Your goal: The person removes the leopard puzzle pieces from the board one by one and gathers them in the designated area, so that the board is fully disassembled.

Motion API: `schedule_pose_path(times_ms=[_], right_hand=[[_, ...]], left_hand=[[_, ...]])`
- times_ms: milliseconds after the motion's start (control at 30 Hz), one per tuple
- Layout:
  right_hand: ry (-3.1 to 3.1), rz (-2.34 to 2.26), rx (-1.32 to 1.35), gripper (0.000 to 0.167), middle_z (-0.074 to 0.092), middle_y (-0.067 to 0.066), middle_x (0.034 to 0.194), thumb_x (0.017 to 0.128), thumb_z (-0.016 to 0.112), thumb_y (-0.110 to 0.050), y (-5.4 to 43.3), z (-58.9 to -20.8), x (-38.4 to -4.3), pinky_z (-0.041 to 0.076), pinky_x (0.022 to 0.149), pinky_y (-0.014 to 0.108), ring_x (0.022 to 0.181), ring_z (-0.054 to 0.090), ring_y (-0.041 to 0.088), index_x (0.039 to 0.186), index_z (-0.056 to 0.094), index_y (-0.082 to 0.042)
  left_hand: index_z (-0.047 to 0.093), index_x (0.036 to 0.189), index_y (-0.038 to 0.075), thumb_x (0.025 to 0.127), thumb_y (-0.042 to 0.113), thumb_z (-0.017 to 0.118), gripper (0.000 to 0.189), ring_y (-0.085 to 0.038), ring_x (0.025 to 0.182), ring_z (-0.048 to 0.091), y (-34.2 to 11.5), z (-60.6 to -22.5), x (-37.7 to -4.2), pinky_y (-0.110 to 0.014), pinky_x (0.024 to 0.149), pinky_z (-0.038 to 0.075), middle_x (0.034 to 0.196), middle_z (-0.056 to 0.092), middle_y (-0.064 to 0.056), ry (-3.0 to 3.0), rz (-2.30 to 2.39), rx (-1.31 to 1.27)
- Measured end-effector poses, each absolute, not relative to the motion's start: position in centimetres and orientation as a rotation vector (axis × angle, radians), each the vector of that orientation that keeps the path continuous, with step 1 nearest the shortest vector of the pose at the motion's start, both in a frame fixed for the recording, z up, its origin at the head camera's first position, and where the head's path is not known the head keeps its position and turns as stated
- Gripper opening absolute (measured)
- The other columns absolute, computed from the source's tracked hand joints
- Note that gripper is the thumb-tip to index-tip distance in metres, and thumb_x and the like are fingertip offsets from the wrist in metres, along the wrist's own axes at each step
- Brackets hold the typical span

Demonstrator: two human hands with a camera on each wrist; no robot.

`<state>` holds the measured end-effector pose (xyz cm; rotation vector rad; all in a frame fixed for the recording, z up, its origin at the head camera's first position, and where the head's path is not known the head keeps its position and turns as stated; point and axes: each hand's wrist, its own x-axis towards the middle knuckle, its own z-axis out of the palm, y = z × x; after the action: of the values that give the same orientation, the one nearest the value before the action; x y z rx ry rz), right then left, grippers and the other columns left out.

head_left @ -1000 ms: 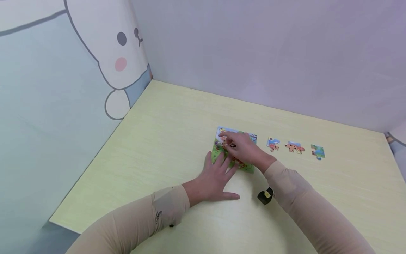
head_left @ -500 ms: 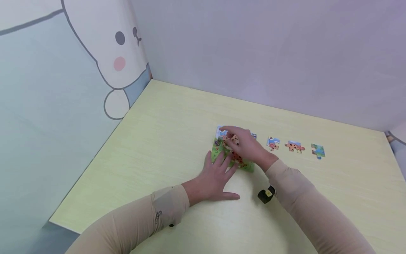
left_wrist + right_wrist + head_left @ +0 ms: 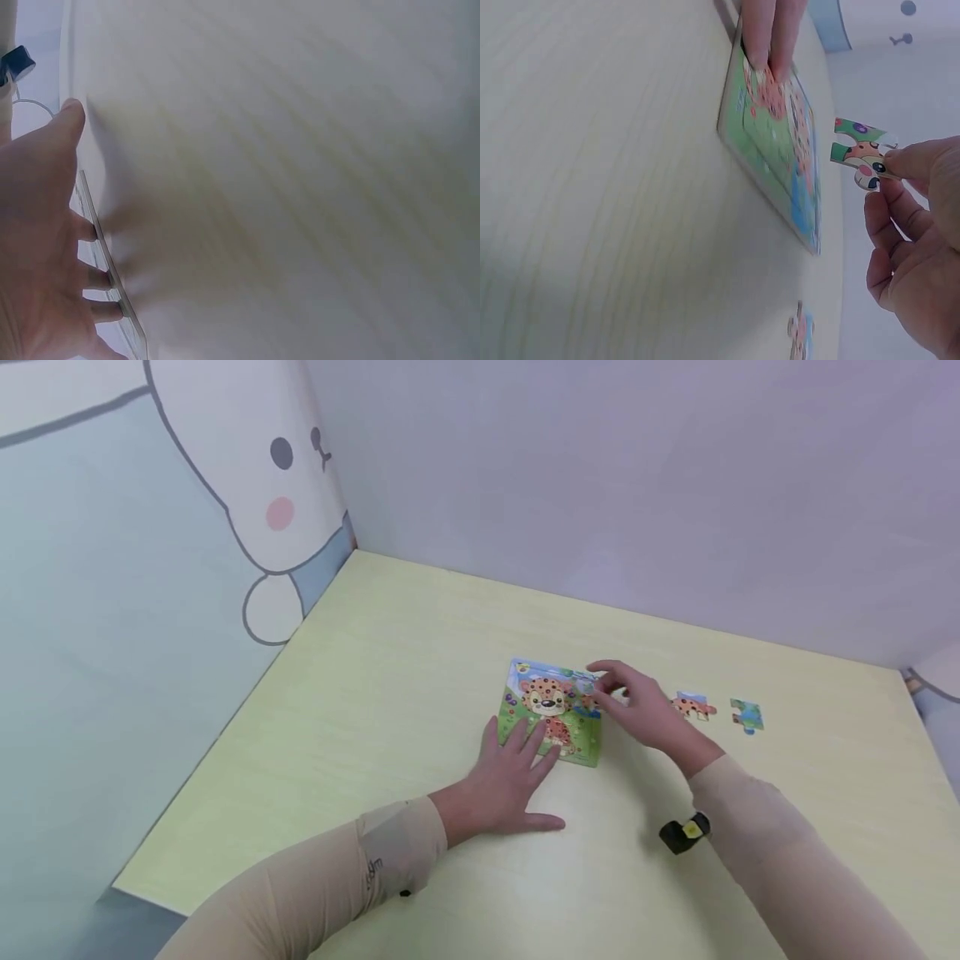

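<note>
In the head view, my left hand [image 3: 510, 785] lies with fingers spread, its fingertips resting on the lower edge of a leopard-picture puzzle board [image 3: 588, 747]. Beside the board's right edge, my right hand [image 3: 641, 706] is raised over the table. The right wrist view shows this hand pinching a jigsaw puzzle piece [image 3: 862, 154] between thumb and fingers; the piece bears an eye, a pink nose and green grass. Two left fingers [image 3: 769, 37] press on the board there too. Only the board's thin edge [image 3: 112, 274] shows beside the fingers in the left wrist view.
Right of the right hand lie a spotted loose piece [image 3: 693, 706] and a green-blue loose piece [image 3: 747, 716]. The pale wooden table [image 3: 420, 677] meets a plain wall [image 3: 600, 485] behind and a cartoon-printed wall [image 3: 135, 610] at left. A black device [image 3: 684, 833] hangs under the right sleeve.
My right hand has moved right from above the board to its right edge, uncovering the leopard picture. It now hides the nearest loose piece's spot. The left hand stays in place.
</note>
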<state>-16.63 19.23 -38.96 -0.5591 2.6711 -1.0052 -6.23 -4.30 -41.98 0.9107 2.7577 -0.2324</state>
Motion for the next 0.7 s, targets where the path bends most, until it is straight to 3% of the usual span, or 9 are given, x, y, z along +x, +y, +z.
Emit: schedule_pose_path(times_ms=[333, 700], right_hand=[[2.640, -0.745, -0.431, 0.049, 0.072, 0.013, 0.109, 0.107, 0.061, -0.019, 26.9, -38.2, -15.9, 0.052, 0.078, 0.034, 0.095, 0.064, 0.021, 0.147, 0.047, 0.004], [2.645, -0.714, -0.414, 0.048, 0.073, 0.019, 0.108, 0.103, 0.066, -0.013, 26.6, -40.3, -16.0, 0.054, 0.079, 0.039, 0.092, 0.068, 0.023, 0.142, 0.047, 0.006]], left_hand=[[0.023, 0.169, 0.026, 0.091, 0.090, 0.032, 0.101, -0.037, 0.163, 0.017, -4.5, -42.0, -6.4, -0.071, 0.122, 0.023, 0.177, 0.015, -0.011, 2.761, -0.198, 0.922], [0.023, 0.169, 0.026, 0.092, 0.089, 0.032, 0.100, -0.038, 0.163, 0.016, -4.4, -41.9, -6.4, -0.071, 0.123, 0.023, 0.177, 0.015, -0.011, 2.757, -0.183, 0.923]])
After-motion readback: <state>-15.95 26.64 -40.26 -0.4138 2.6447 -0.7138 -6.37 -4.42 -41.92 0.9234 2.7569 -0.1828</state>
